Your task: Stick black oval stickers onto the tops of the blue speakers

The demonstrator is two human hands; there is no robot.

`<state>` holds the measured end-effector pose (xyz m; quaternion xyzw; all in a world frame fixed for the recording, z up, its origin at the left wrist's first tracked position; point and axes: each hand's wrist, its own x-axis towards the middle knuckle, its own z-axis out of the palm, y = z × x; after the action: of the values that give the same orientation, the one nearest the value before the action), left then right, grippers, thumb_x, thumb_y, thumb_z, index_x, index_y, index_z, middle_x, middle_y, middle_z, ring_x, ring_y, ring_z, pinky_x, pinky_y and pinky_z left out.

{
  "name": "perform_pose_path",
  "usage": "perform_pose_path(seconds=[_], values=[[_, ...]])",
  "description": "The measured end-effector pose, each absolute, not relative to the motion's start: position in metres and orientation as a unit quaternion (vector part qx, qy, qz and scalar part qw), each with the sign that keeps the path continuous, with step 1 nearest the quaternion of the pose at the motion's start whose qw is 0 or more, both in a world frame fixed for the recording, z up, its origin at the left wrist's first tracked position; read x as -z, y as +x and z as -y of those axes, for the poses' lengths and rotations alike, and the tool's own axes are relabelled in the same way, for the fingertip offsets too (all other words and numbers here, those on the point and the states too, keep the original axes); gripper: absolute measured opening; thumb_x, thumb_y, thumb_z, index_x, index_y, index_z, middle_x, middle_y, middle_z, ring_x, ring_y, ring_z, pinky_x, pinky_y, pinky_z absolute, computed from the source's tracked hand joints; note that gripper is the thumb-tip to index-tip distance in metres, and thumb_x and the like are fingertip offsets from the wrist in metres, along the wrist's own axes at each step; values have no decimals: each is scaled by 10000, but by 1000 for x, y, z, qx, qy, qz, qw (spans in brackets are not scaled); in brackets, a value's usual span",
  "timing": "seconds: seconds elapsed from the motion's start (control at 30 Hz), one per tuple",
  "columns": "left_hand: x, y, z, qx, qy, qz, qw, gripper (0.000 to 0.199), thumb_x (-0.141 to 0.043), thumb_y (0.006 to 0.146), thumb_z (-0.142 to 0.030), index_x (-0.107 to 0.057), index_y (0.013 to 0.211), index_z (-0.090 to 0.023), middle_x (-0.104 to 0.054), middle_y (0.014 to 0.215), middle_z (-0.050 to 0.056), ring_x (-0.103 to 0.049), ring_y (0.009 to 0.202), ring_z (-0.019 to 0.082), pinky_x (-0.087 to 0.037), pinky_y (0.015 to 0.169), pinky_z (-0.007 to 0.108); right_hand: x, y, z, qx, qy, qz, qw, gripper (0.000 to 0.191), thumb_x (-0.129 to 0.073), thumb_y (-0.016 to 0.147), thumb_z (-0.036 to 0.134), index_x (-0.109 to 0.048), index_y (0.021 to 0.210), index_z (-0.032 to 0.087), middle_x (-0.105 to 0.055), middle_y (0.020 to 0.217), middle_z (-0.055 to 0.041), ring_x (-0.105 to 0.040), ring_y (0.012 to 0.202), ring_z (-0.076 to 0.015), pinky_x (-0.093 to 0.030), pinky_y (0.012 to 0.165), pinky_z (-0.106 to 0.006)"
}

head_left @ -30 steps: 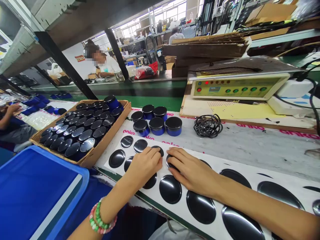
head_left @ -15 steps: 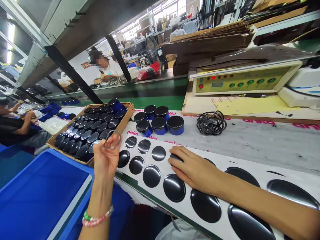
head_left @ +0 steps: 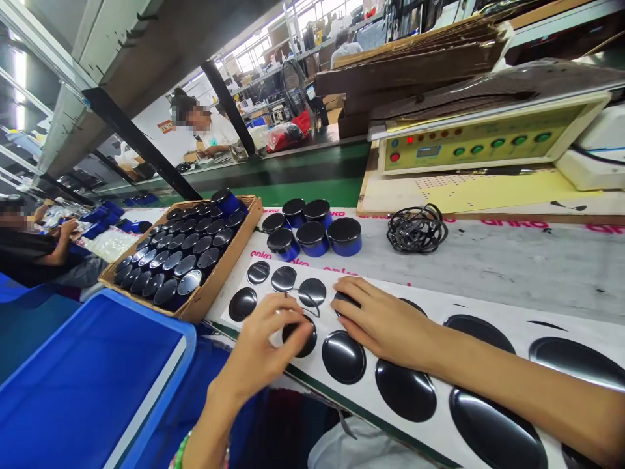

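Biggest first: green conveyor belt runs along the far side, w/ a co-worker seated beyond it. This side is a grey-topped bench, w/ "anko" printed in pink along its covering. Blue plastic bin sits at near left, just below the bench edge. White backing sheet lies lengthwise on the bench nr the person's lap. Cardboard carton, packed w/ blue canisters w/ black tops, stands to its left. Back right, a ctrl unit w/ green & red buttons, one red light lit.

Right hand lies palm-down on the sheet, fingers a bit apart, partly covering one disc. Left hand is blurred, over the sheet, fingers narrowed around a thin dark ring; can't tell exactly which fingers grip it. Green beads of a bracelet show at that wrist.

Six loose blue canisters stand upright btwn sheet & belt. Right of them, a coiled black cable. Glossy black discs lie flat on the sheet in approx two rows.
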<state>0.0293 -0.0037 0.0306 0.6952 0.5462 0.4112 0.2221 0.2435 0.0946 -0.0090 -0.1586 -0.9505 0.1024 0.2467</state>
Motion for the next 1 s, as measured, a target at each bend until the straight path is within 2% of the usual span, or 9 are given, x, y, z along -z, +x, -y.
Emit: perform_pose_path(seconds=[0.07,0.17,0.37,0.43,0.5,0.57,0.8,0.9,1.0], values=[[-28,36,3,-266,775,-551,155,169,-625,851,-150,-657,1011,-194,-622,1052,62,-504,1044,207,-417,923,344,9,243,-95,-102,-159,951,244,154,-470,901,147,-606,973,133,-553,1095,-149,-503,1114,-272,-494,913,-427],[-29,39,-6,-131,829,-537,84,114,-568,893,-168,-587,1004,-178,-599,1019,51,-486,1002,198,-443,897,357,9,242,-95,-102,-156,953,240,163,-469,906,162,-600,998,131,-555,1098,-143,-500,1112,-273,-493,914,-427],[-36,25,-14,-96,853,-508,78,95,-636,848,-215,-557,816,-175,-562,834,11,-483,841,180,-464,800,333,10,242,-96,-101,-170,952,235,165,-463,913,183,-599,993,133,-553,1105,-141,-507,1095,-275,-498,901,-429],[-32,20,-9,-97,851,-513,59,104,-583,881,-195,-585,981,-164,-555,868,33,-473,865,194,-456,824,366,10,243,-97,-100,-174,951,235,163,-462,911,185,-599,984,135,-553,1102,-141,-509,1088,-279,-500,895,-436],[-28,17,-4,-99,852,-512,43,294,-535,905,-174,-538,1199,-183,-543,920,53,-467,896,204,-453,830,381,10,242,-97,-101,-174,951,234,167,-461,910,185,-599,992,134,-552,1103,-144,-505,1093,-285,-497,898,-445],[-25,16,-2,-113,855,-504,42,331,-525,911,-174,-529,1240,-210,-540,934,57,-467,909,208,-450,834,383,10,242,-96,-102,-173,951,235,174,-456,913,183,-599,998,132,-549,1106,-149,-500,1102,-287,-491,905,-451],[-25,17,-9,-193,849,-486,83,44,-612,868,-208,-634,888,-240,-625,852,11,-526,863,183,-453,828,335,8,242,-94,-104,-164,951,241,166,-470,909,180,-598,1008,140,-556,1101,-145,-501,1108,-269,-499,900,-431],[-18,12,2,-263,818,-504,94,59,-644,837,-208,-614,793,-233,-599,781,0,-539,775,160,-461,739,298,6,243,-94,-105,-163,951,240,156,-477,906,182,-599,993,142,-560,1094,-142,-506,1100,-265,-502,894,-425],[-11,0,19,-373,741,-552,88,220,-594,850,-213,-480,663,-194,-486,724,-7,-494,680,131,-432,602,249,6,243,-95,-106,-162,951,240,145,-481,901,178,-602,972,143,-564,1079,-142,-508,1094,-266,-504,887,-424]])
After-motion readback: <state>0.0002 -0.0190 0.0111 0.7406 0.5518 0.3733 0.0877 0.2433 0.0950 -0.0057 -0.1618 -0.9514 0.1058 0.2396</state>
